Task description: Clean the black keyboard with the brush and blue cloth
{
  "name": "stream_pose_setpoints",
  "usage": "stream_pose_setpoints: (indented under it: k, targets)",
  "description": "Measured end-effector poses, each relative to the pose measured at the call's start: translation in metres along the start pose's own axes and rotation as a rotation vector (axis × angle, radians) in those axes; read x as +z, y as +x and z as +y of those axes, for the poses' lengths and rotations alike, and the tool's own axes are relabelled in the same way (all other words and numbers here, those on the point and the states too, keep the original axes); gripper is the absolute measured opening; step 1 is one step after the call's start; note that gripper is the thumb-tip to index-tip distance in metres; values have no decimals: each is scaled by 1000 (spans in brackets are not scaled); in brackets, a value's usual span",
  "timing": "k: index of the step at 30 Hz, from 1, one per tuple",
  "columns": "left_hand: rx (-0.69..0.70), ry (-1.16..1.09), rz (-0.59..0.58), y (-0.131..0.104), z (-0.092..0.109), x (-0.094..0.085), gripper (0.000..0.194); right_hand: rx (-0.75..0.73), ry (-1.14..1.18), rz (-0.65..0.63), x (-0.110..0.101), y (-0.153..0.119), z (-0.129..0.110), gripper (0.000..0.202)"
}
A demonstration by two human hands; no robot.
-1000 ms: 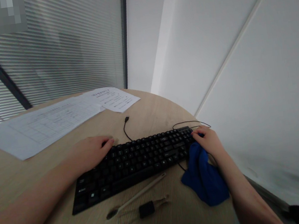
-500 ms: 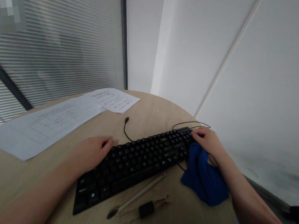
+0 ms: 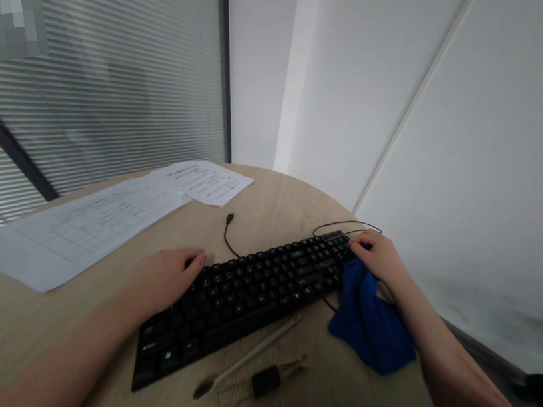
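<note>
A black keyboard (image 3: 258, 289) lies at a slant on the wooden table. My left hand (image 3: 168, 278) is closed on its far left corner, with the thumb along the back edge and the other fingers mostly hidden. At the keyboard's right end, my right hand (image 3: 374, 253) pinches a blue cloth (image 3: 369, 324) against the keys there. The rest of the cloth drapes down onto the tabletop. In front of the keyboard lie a thin-handled brush (image 3: 252, 356) with a dark head and a wire keycap puller (image 3: 266, 381) with a black grip.
Behind the keyboard a USB plug (image 3: 230, 219) sticks out on its black cable. Printed paper sheets (image 3: 102, 220) are spread over the far left of the table (image 3: 286, 201). A white wall (image 3: 469, 135) borders the right side, and a window with blinds (image 3: 133, 81) stands behind.
</note>
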State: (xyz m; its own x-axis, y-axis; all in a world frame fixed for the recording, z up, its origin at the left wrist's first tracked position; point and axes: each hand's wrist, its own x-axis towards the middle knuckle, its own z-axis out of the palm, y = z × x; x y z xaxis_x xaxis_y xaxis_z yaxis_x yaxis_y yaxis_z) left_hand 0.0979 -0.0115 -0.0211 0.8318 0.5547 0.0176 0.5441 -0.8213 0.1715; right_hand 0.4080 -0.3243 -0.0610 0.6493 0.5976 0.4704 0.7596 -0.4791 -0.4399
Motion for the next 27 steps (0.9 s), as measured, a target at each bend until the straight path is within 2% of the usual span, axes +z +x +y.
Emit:
stream_pose_setpoints:
  k: [4, 6, 14, 21, 27]
  targets:
    - [1, 15, -4, 0, -1, 2, 58, 57, 37, 148, -1, 0, 6, 27]
    - [1, 12, -11, 0, -1, 1, 58, 74, 42, 170, -1, 0, 9, 29]
    - [-9, -6, -3, -1, 1, 0, 57, 82, -47, -13, 2, 1, 12, 28]
    - [-16, -21, -7, -1, 1, -1, 57, 86, -120, -29, -1, 1, 10, 25]
    - [-5, -2, -14, -2, 3, -2, 57, 57, -17, 3, 1, 2, 13, 30]
